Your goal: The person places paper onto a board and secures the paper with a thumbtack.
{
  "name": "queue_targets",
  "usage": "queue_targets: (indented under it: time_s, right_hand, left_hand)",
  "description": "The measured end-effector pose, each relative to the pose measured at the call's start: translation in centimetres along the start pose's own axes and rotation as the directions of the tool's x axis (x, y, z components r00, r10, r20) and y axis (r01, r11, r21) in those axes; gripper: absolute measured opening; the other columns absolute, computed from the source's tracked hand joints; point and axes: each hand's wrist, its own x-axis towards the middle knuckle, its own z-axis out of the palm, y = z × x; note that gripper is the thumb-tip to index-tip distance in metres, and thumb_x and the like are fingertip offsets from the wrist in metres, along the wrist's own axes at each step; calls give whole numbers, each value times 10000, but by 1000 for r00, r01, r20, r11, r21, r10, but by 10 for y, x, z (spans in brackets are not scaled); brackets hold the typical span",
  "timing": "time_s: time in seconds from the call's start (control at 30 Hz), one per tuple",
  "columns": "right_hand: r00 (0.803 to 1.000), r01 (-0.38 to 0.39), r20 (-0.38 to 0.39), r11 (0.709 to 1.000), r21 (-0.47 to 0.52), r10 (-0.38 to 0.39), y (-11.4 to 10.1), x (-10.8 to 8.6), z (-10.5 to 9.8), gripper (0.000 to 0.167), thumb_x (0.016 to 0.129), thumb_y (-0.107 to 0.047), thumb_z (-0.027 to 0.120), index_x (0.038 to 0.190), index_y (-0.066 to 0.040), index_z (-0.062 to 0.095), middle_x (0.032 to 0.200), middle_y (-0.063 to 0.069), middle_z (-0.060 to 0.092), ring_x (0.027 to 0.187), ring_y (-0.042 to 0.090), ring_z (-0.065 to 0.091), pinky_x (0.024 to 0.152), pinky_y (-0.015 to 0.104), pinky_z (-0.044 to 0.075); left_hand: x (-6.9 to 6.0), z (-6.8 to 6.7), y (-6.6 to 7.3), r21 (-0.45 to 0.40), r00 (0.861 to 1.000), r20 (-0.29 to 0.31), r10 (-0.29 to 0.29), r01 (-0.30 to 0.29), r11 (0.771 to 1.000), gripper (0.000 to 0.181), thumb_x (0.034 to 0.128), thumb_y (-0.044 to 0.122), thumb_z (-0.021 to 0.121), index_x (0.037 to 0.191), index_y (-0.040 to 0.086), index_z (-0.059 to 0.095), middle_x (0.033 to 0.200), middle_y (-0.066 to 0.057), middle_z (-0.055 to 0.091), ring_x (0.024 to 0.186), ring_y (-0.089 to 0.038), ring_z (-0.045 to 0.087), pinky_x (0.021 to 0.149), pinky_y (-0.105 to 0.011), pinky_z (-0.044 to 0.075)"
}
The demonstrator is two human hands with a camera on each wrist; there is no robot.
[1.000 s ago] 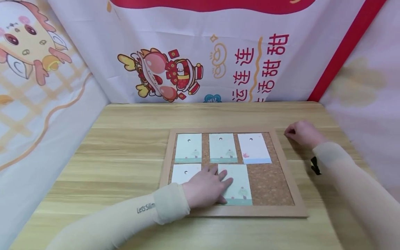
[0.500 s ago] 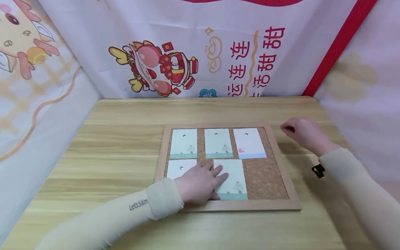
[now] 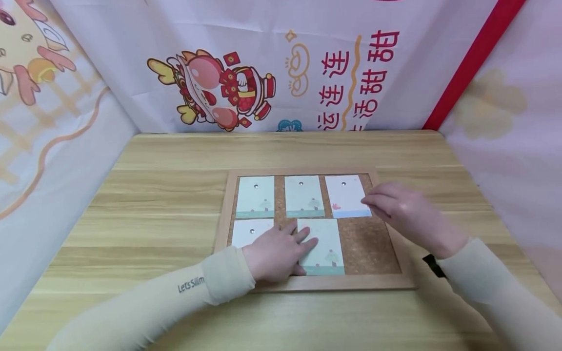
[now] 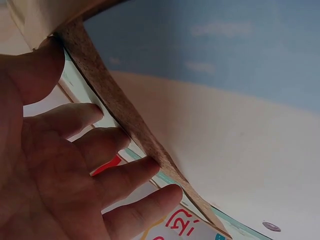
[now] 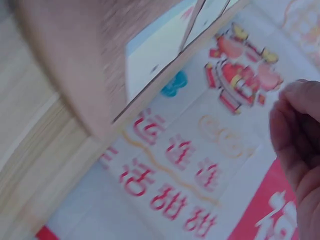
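My left hand (image 3: 273,253) lies with spread fingers on the corkboard (image 3: 371,246), its fingertips on the left edge of a pale green note sheet (image 3: 322,243). That sheet shows no tack. In the left wrist view the fingers (image 4: 137,172) are fairly straight beside the cork strip (image 4: 120,107). Above the board's right side my right hand (image 3: 406,214) has thumb and forefinger tips together. Any small thing between them is too small or hidden to see; the right wrist view shows the same pinched fingertips on this hand (image 5: 300,130).
Three tacked sheets form the top row: two green ones (image 3: 255,200) (image 3: 304,199) and a white one (image 3: 347,200). Another tacked white sheet (image 3: 246,233) is partly under my left hand. A wooden frame (image 3: 333,282) edges the board on the wood-grain table (image 3: 167,195). Printed cloth (image 3: 210,29) hangs behind.
My right hand has lifted from the table right of the board and moved left over its right side. The left hand stays on the green sheet. The head view has shifted slightly.
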Motion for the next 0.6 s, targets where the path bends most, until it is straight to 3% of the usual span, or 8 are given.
queue_targets:
  time_s: [0.07,0.17,0.27,0.33,0.43,0.53,0.6]
  right_hand:
    - [998,57,-14,998,-2,-57,-13,4,0,445,1083,-243,378,1024,35,720,957,110,684,855,259,666,724,400,564]
    - [985,159,-65,987,-35,-161,-32,12,-2,399,1094,-151,366,1042,45,711,971,118,679,863,253,655,744,400,562]
    - [946,267,-167,960,-77,-277,-50,23,-7,315,1058,-20,413,1019,75,711,948,150,693,806,267,666,702,399,564]
    - [898,339,-257,934,-110,-356,-61,32,-9,268,1026,33,453,986,99,709,922,181,701,750,283,671,638,394,562]
    - [797,441,-378,881,-169,-472,-72,44,-11,191,968,90,527,924,133,708,861,213,702,659,296,660,535,377,549]
    - [701,517,-435,823,-236,-565,-81,47,-11,160,938,95,565,900,149,710,839,233,701,640,303,658,511,377,547]
    - [653,545,-439,786,-293,-617,-85,46,-12,143,924,93,591,895,138,724,841,235,706,655,302,670,536,378,558]
  left_hand:
    - [-1,1,-1,5,1000,-8,5,-5,1000,637,971,521,546,1502,186,434,1487,-89,459,1337,-373,422,942,-509,470]
    - [-1,1,-1,7,1000,-10,7,-7,1000,641,970,529,542,1502,189,433,1488,-89,459,1336,-377,425,942,-519,469]
    - [-1,1,0,8,1000,-10,4,-4,1000,645,968,534,543,1504,194,432,1496,-88,455,1342,-378,421,942,-524,471]
    - [-1,1,0,6,1000,-7,2,-1,1000,645,971,534,540,1509,196,428,1508,-88,445,1353,-378,412,942,-526,473]
    - [-1,2,1,10,1000,-5,2,-2,1000,641,977,534,530,1513,199,423,1516,-90,437,1360,-377,405,943,-522,476]
    - [-2,1,1,16,1000,1,4,-4,1000,637,982,529,522,1516,196,420,1520,-91,432,1363,-379,401,951,-520,472]
    - [-2,0,0,20,1000,5,2,-2,1000,636,982,525,525,1515,196,419,1520,-89,431,1362,-378,401,956,-513,470]
